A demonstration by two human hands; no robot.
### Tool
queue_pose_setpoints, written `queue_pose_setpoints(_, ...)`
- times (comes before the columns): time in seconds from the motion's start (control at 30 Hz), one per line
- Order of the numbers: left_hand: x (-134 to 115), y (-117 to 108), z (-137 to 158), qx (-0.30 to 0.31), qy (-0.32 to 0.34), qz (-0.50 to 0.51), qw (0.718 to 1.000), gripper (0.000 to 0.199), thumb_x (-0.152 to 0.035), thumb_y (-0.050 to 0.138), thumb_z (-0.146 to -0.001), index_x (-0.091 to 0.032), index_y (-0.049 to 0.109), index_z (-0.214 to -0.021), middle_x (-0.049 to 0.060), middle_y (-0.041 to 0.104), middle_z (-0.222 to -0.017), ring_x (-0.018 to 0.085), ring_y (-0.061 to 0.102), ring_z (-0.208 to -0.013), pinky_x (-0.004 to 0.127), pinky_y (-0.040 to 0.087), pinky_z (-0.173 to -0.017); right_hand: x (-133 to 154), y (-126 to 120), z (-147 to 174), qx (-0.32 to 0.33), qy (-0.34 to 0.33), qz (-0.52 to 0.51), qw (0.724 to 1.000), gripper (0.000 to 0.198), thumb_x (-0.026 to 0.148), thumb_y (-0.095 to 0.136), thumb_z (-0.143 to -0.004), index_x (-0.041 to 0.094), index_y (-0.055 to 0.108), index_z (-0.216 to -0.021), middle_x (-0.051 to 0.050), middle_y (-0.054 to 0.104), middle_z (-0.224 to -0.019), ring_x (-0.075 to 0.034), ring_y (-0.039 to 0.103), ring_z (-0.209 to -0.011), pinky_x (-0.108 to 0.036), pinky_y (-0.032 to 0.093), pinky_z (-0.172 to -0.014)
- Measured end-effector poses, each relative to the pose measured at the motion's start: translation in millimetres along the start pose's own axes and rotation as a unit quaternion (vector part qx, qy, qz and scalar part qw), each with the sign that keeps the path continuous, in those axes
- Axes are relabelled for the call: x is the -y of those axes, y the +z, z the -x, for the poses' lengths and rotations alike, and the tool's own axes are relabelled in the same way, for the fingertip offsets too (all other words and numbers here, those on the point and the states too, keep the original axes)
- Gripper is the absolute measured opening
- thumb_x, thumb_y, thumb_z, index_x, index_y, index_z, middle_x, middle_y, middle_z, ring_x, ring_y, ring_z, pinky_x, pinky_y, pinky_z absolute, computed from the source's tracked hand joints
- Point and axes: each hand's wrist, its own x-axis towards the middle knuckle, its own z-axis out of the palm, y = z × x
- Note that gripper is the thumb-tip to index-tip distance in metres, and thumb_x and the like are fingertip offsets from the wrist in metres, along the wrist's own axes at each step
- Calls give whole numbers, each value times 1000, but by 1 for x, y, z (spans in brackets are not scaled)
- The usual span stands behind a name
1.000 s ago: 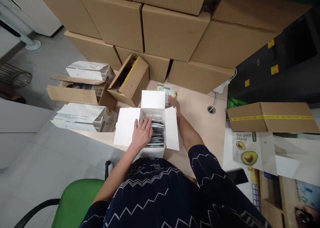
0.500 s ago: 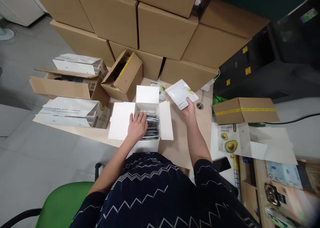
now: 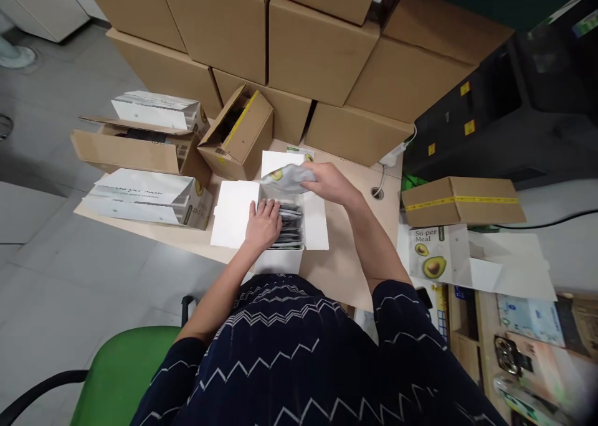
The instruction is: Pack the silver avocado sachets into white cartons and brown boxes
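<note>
Right hand (image 3: 329, 182), centre of frame, had its fingers closed on the right end of a grey-white pouch (image 3: 286, 178) (avocado print at its left end). Pouch was tilted, over the rear of an open white box (image 3: 279, 262); contact with the box couldn't be told. Left hand (image 3: 262, 225) lay across the box's left edge, fingers extended, slightly apart, resting at the packed pouches (image 3: 289, 231), not gripping anything visible. Box flaps were spread outward; box sat on the light wood surface (image 3: 343, 267), mid-frame. Another pouch (image 3: 309, 156) showed partly behind the rear flap, mostly hidden.

Left of frame: an open brown carton (image 3: 124, 152) between two white printed boxes, plus a tilted carton with yellow tape (image 3: 252, 133) nearer the middle. Stacked brown cartons (image 3: 322, 52) filled the top. Right of frame: a taped carton (image 3: 462, 203) above a "Su-per Meal" box (image 3: 436, 251). Green chair (image 3: 131, 376), lower left.
</note>
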Motion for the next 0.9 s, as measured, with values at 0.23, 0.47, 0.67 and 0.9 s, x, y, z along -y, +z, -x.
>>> queue_pose_setpoints(0.23, 0, 0, -1, -6, 0, -7, 1000, 52, -32, 30, -101, -11, 51, -143, 18, 57, -143, 35, 46, -137, 59, 23, -119, 14, 9, -29, 103, 6, 206, 973, 27, 16, 52, -92, 14, 62, -116, -15, 70, -115, -26, 64, -101, -28, 41, -76)
queue_pose_setpoints(0.47, -1, -1, -1, -5, -1, 1, 1000, 51, -32, 31, -100, -12, 52, -142, 18, 57, -141, 34, 46, -136, 59, 22, -118, 19, 19, -39, 170, 8, 230, 958, 33, 12, 55, -89, 11, 64, -121, -18, 69, -121, -27, 67, -103, -28, 46, -76)
queue_pose_setpoints(0.67, 0, 1, -2, -7, 1, -11, 1000, 51, -33, 30, -101, -11, 54, -141, 18, 59, -138, 34, 48, -133, 58, 23, -118, 11, 68, -72, 288, 10, 252, 924, 36, 5, 61, -81, 3, 68, -116, -22, 69, -123, -29, 67, -111, -28, 51, -83)
queue_pose_setpoints(0.9, 0, 1, -2, -5, -3, -15, 1000, 52, -33, 30, -101, -9, 53, -141, 19, 60, -136, 34, 48, -133, 59, 23, -118, -26, 99, -90, 314, -39, 182, 931, 23, 16, 56, -89, 9, 72, -104, -15, 73, -115, -26, 69, -101, -33, 53, -89)
